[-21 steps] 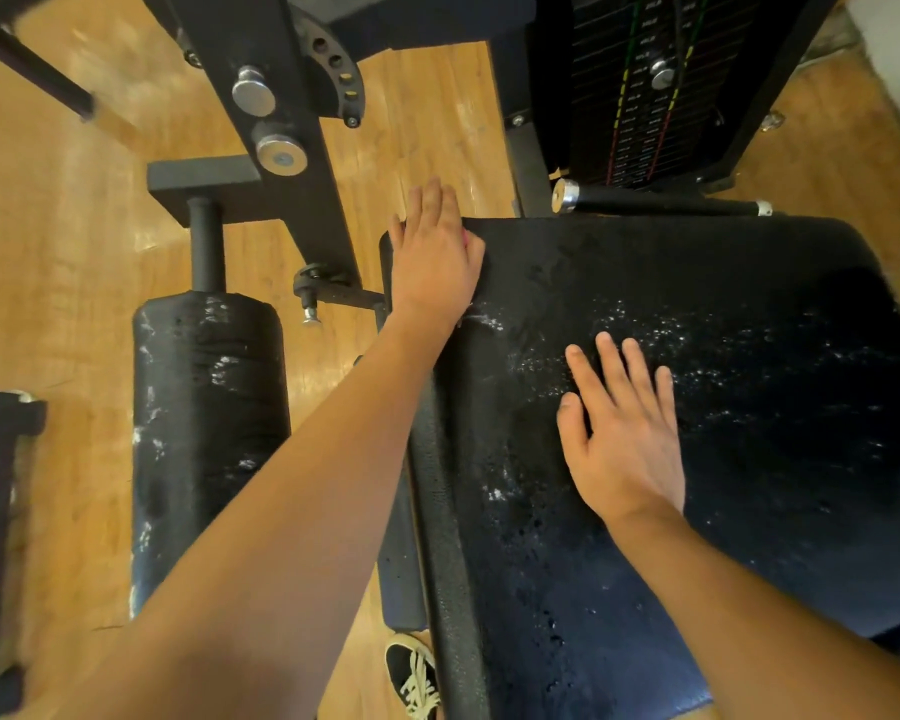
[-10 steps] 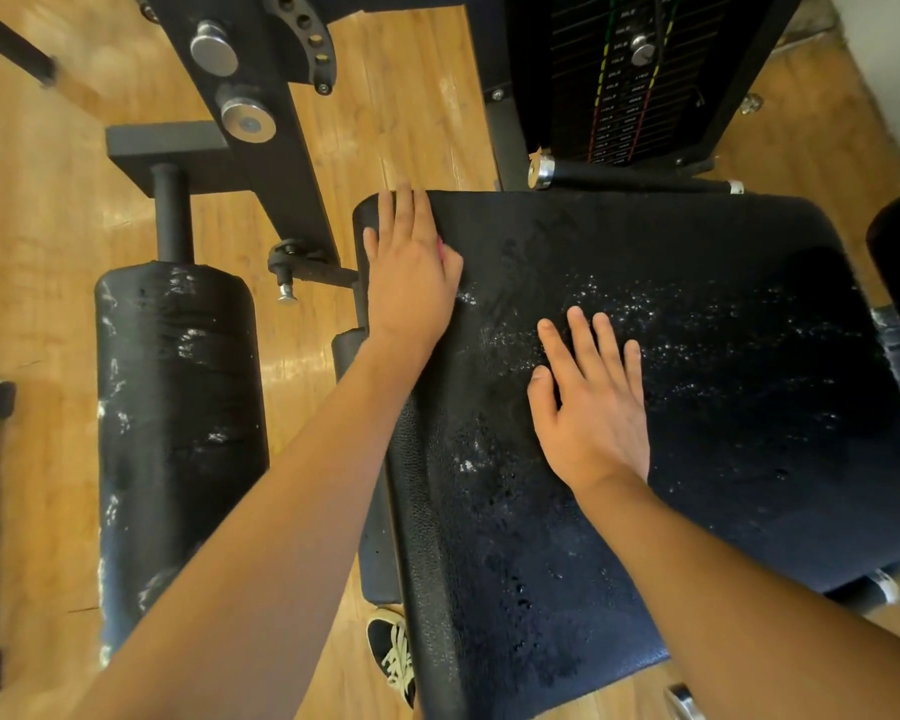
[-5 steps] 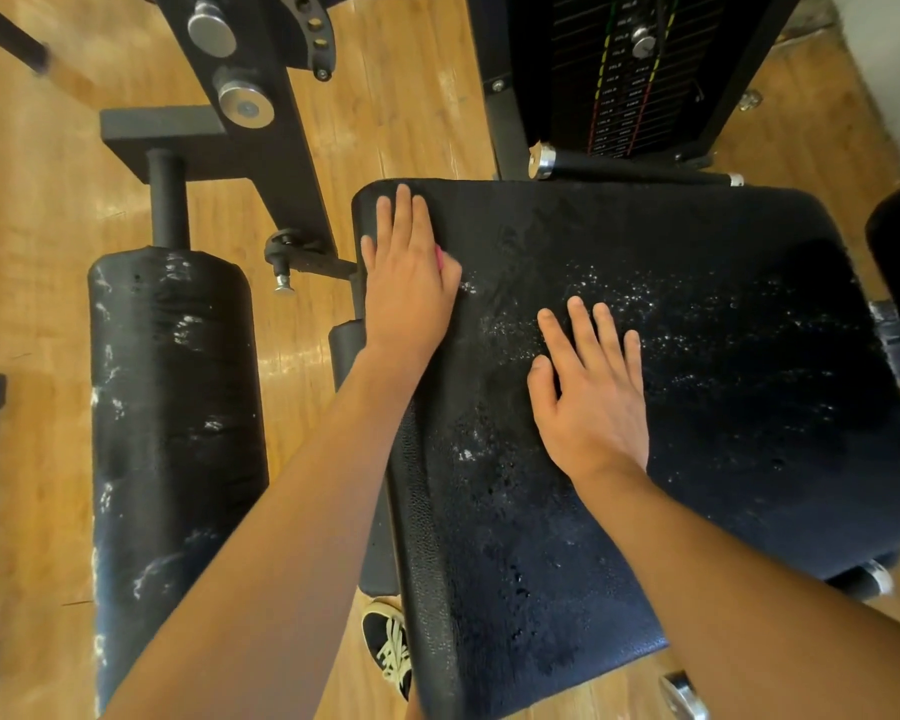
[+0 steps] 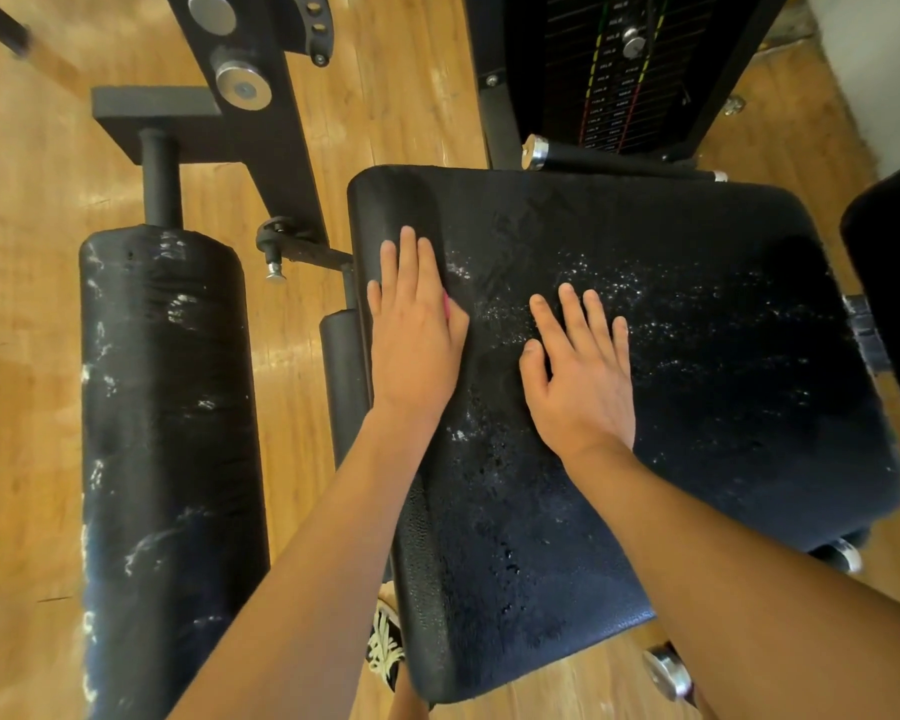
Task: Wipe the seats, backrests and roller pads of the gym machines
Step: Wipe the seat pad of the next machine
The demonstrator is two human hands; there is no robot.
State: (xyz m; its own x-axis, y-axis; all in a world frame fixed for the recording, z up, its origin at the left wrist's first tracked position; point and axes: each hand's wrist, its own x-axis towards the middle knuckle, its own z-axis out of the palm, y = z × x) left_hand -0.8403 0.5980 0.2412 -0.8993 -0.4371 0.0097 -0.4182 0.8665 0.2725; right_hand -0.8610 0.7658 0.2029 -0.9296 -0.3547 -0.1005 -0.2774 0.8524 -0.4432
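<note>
Far left, a fat black roller pad (image 4: 162,407) hangs over the wooden floor (image 4: 32,252) on a thin post, its cover streaked with white marks. Beside it the machine's black steel frame (image 4: 250,122) slants down, with a small pull pin (image 4: 276,262) sticking out near the seat's corner, and a thinner black roll (image 4: 341,366) sits tucked just under the seat's left edge. The left hand (image 4: 417,330) lies flat on that left edge of the seat (image 4: 697,356), fingers straight and close together, gripping nothing. A pink sliver (image 4: 447,306) peeks out from beneath its thumb side, though I can't tell what it is. Just right of it the right hand (image 4: 583,376) presses palm-down near the middle of the seat, fingers spread and released, the two hands near each other but apart. The black padding around them is dotted with white flecks and shiny wet-looking beads. Below the seat's front corner a dark shoe (image 4: 385,652) with pale laces shows. Behind the seat runs a black handle bar (image 4: 619,161) with a chrome cap, and past that the weight stack (image 4: 619,70). Another dark pad (image 4: 894,283) cuts in at the right edge.
</note>
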